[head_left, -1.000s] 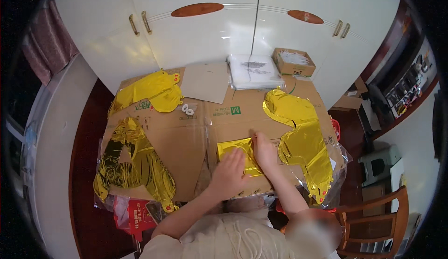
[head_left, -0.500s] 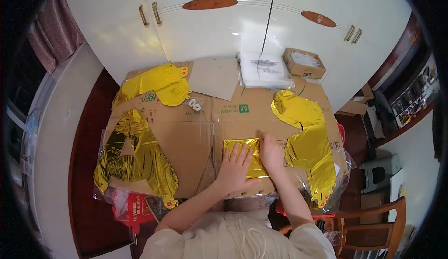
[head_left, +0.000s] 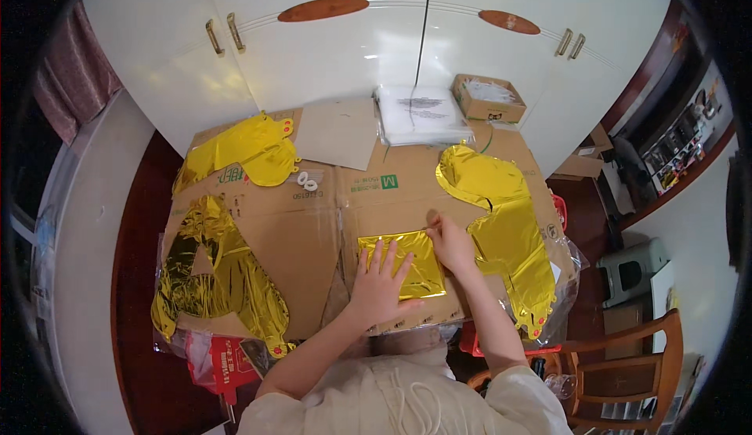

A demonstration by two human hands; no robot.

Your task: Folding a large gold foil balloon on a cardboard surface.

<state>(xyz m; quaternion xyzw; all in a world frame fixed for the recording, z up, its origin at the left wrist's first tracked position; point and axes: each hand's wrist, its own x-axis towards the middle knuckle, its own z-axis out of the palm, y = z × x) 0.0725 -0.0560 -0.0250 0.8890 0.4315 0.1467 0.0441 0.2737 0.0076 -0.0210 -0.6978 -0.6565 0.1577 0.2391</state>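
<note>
A folded gold foil sheet (head_left: pixel 425 274) lies as a shiny rectangle on the cardboard-covered table in front of me. My left hand (head_left: pixel 377 285) rests flat on its left part with the fingers spread. At the sheet's upper right corner, my right hand (head_left: pixel 452 247) is closed with curled fingers; whatever lies inside them is hidden. A gold foil balloon shaped like the letter A (head_left: pixel 235 270) lies flat to the left. Another flat gold balloon (head_left: pixel 247 149) lies at the far left, and a curved one (head_left: pixel 501 227) spreads out on the right.
Clear plastic bags (head_left: pixel 427 118) are stacked at the back, next to a small cardboard box (head_left: pixel 493 100) of white items. A grey board (head_left: pixel 341 133) and two small white rings (head_left: pixel 307 181) lie behind. A wooden chair (head_left: pixel 627 372) stands at the right.
The view has turned slightly, shifting the scene left. My right hand has moved a little up along the foil's right edge, uncovering more of its right side. My left hand stays flat on the foil.
</note>
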